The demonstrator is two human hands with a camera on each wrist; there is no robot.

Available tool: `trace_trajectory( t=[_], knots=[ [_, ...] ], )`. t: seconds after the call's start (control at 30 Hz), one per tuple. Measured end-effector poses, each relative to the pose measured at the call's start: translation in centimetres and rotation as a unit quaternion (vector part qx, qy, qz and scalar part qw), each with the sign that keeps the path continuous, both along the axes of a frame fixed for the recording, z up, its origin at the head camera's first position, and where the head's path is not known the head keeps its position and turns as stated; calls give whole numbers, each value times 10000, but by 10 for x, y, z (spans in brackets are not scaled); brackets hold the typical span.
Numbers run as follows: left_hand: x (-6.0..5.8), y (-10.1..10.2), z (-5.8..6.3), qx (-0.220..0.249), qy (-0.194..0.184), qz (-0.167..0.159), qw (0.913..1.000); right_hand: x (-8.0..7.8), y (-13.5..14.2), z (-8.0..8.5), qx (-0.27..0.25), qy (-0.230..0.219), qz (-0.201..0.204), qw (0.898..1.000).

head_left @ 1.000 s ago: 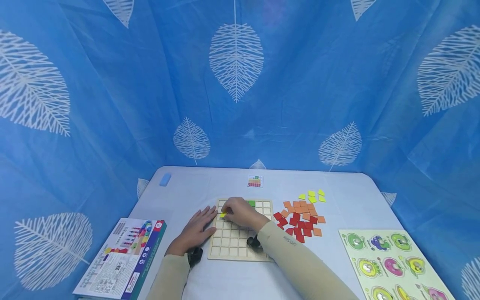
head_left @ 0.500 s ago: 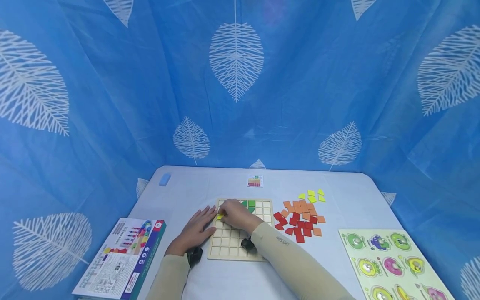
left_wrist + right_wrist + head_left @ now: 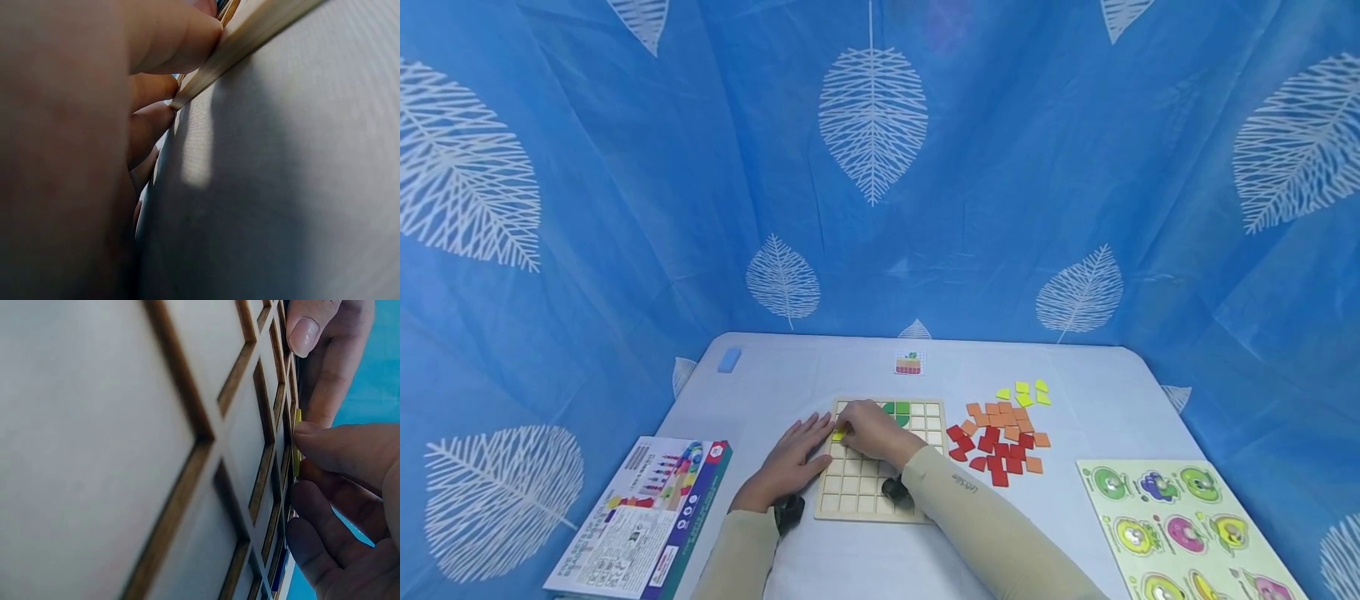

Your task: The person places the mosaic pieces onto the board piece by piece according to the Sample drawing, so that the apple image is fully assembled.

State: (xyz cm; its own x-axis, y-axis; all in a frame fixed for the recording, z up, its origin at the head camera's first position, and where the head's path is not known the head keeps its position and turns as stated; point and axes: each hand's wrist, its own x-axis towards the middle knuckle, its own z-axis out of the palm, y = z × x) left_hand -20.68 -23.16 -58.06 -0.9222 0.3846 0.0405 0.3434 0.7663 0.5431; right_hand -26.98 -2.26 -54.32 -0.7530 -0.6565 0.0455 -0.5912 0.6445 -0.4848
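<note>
A wooden grid board (image 3: 850,503) lies in the middle of the white table. My right hand (image 3: 874,432) is over its upper left part, thumb and fingertip pinching a thin yellow tile (image 3: 297,450) at a cell near the left edge. In the head view this yellow tile (image 3: 838,435) shows just left of the fingers. My left hand (image 3: 790,460) lies with fingers extended, their tips at the board's left edge; the left wrist view shows its fingers (image 3: 187,44) against the wooden side. Several green tiles (image 3: 902,408) sit in cells near the top, partly hidden behind my right hand.
Right of the board lie loose orange tiles (image 3: 1002,413), red tiles (image 3: 1000,450) and yellow tiles (image 3: 1023,399). A small picture card (image 3: 910,362) lies behind the board. A box (image 3: 640,517) is at left, a fruit picture board (image 3: 1187,525) at right, a blue block (image 3: 729,360) back left.
My right hand has moved slightly left with the yellow tile, bringing it to the leftmost cells and uncovering more green tiles. The left hand has stayed in place.
</note>
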Motion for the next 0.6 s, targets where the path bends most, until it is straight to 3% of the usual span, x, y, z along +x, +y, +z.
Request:
trace_trajectory(
  t=[0.6],
  knots=[
    [-2, 0, -3, -20, -70, 67, 10000, 3, 13, 4, -324, -131, 13, 9994]
  ],
)
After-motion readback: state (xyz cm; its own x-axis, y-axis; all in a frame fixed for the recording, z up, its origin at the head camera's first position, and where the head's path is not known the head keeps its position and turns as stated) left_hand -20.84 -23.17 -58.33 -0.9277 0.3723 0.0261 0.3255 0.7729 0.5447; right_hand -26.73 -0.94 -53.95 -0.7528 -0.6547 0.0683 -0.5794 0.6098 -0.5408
